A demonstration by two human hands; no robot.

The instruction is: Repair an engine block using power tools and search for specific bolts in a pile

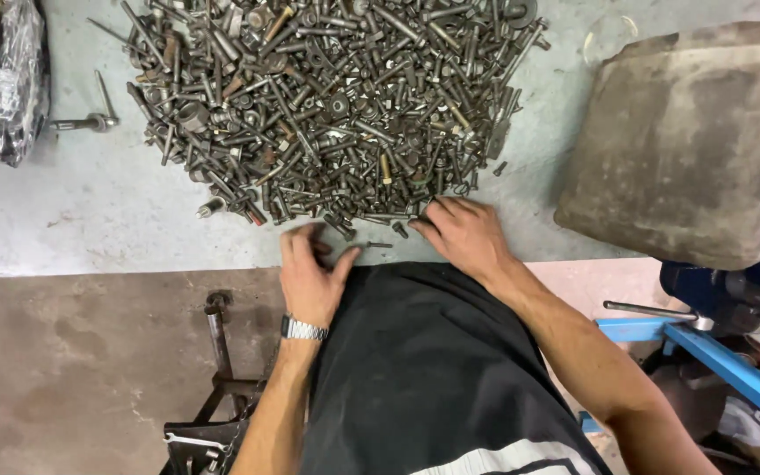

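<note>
A large heap of dark steel bolts, screws and nuts (327,97) is spread over a grey workbench top (90,211). My left hand (310,273), with a metal watch on its wrist, lies flat at the bench's near edge just below the heap, fingers apart. A small loose screw (378,244) lies on the bench between my two hands. My right hand (464,233) rests palm down at the heap's lower right edge, its fingertips touching the nearest bolts. Neither hand visibly grips anything.
A worn brown slab-like block (688,141) lies on the bench at the right. A plastic-wrapped bundle (2,79) sits at the far left, with a lone long bolt (81,123) beside it. A blue vise and blue frame (714,299) stand at lower right; tools (213,413) lie below the bench.
</note>
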